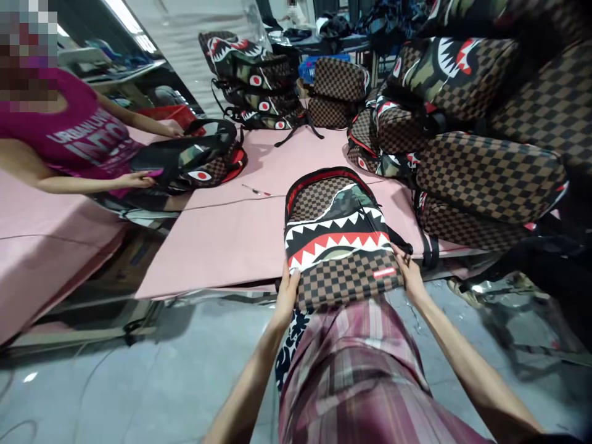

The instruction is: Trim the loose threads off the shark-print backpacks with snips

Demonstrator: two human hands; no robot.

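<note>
A backpack [342,243] with brown-black checks, a camouflage patch and red and white shark teeth lies at the table's front edge, its base toward my body. Its top is edged in red lining. My left hand [289,293] grips the lower left side, the thumb on the front and the other fingers hidden. On the lower right side my right hand [409,271] has its fingers closed at the edge, close to a black strap [401,242]. A small red label [384,272] sits near the bottom right corner of the front.
Checked backpacks [490,176] are piled along the right side, with another stack [259,83] at the back. A pen-like tool [256,191] lies on the pink table [222,246]. At left a co-worker in a magenta shirt [87,132] handles another backpack [208,154].
</note>
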